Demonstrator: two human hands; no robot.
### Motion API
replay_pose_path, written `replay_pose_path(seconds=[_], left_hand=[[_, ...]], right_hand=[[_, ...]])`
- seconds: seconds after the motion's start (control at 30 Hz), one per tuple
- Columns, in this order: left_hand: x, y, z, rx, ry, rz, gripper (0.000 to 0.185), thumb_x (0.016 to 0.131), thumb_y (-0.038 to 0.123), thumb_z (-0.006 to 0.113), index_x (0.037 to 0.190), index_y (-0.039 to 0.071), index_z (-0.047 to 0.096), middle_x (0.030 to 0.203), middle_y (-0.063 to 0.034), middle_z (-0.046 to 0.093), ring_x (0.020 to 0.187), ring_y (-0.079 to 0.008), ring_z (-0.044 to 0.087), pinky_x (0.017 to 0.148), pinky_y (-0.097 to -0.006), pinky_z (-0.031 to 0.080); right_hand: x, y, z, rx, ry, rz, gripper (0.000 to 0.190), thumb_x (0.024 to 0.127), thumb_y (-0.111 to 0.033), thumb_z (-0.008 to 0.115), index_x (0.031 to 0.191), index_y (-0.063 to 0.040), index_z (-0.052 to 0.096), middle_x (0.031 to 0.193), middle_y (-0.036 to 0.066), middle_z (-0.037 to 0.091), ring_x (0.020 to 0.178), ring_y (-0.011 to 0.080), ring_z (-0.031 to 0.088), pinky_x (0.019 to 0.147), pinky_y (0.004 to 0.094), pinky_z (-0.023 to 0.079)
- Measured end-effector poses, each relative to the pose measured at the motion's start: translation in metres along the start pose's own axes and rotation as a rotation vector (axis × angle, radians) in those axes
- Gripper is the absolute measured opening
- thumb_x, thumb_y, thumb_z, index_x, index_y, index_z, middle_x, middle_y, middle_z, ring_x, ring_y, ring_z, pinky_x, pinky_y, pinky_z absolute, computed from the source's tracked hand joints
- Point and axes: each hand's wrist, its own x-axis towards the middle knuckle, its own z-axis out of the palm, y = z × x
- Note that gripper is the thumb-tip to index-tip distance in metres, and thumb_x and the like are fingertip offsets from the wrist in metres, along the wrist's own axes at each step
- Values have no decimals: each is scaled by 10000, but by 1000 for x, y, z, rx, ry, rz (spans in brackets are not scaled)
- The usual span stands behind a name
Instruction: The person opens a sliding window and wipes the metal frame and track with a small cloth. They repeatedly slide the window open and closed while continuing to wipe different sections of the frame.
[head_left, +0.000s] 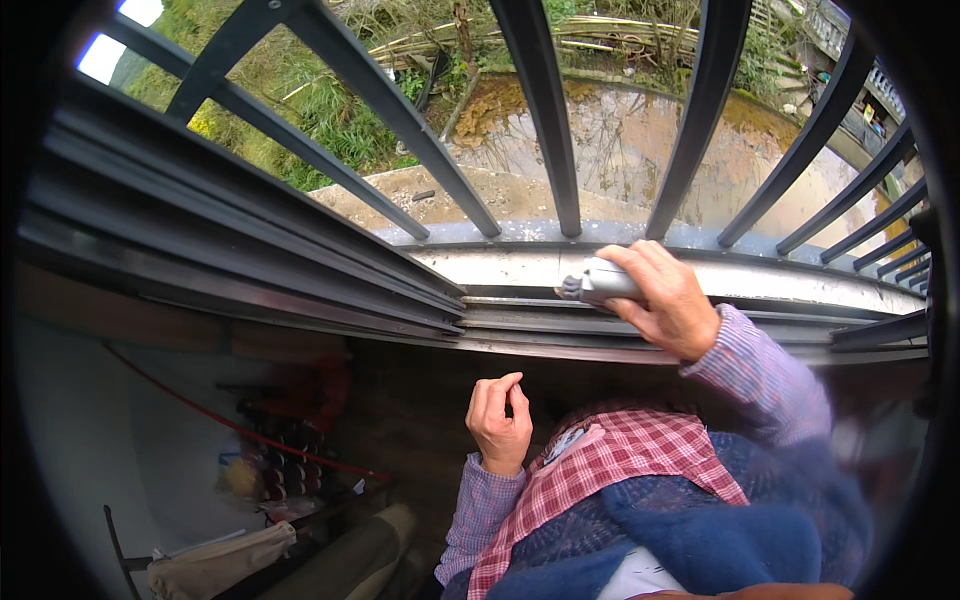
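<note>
My right hand (667, 300) grips a grey handheld tool (609, 282), with its dark, ridged end pointing left. The tool is above the sliding-window track (525, 319) and the pale sill (495, 266); I cannot tell whether its end touches the track. In front of my body, below the track, my left hand (499, 424) is raised with its fingers curled in and its thumb near the index finger. Nothing shows in it. Dark window frames (247, 225) are stacked at the left end of the track.
Dark metal bars (551, 135) fence the window's outer side, with a pool of shallow water (600, 150) below. Inside at lower left are a red cord (247, 435), a beige cloth-like item (221, 562) and several bottle-like objects (292, 465), all dimly lit.
</note>
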Motion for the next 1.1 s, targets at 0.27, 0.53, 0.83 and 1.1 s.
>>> replay_pose_path(seconds=[0.27,0.53,0.83,1.1], left_hand=[[6,-9,6,26,-1,47,171,863,-75,635,986,25,698,817,-72,591,632,-171,578,549,-282,457],[-8,-35,3,-6,14,-61,189,846,-64,653,989,48,705,821,-78,573,632,-201,562,532,-316,451],[-22,-63,-25,-41,52,-128,183,847,-62,654,990,42,700,837,-91,591,667,-227,590,553,-333,474],[-25,-65,-37,-15,53,-136,175,845,-60,661,986,40,693,830,-93,589,671,-245,588,572,-358,472]], right_hand=[[-73,7,-58,-196,-156,92,587,716,-114,806,1240,-6,566,962,164,581,886,346,606,759,427,510],[-67,-5,-22,-312,-166,68,611,685,-104,815,1231,10,567,961,143,578,894,317,594,784,403,512],[4,-39,60,-309,-167,13,501,767,-184,791,1179,-16,561,990,135,571,952,306,593,800,395,515],[62,-59,115,4,-104,-2,465,829,-188,766,1211,-28,554,988,155,597,943,357,607,792,445,519]])
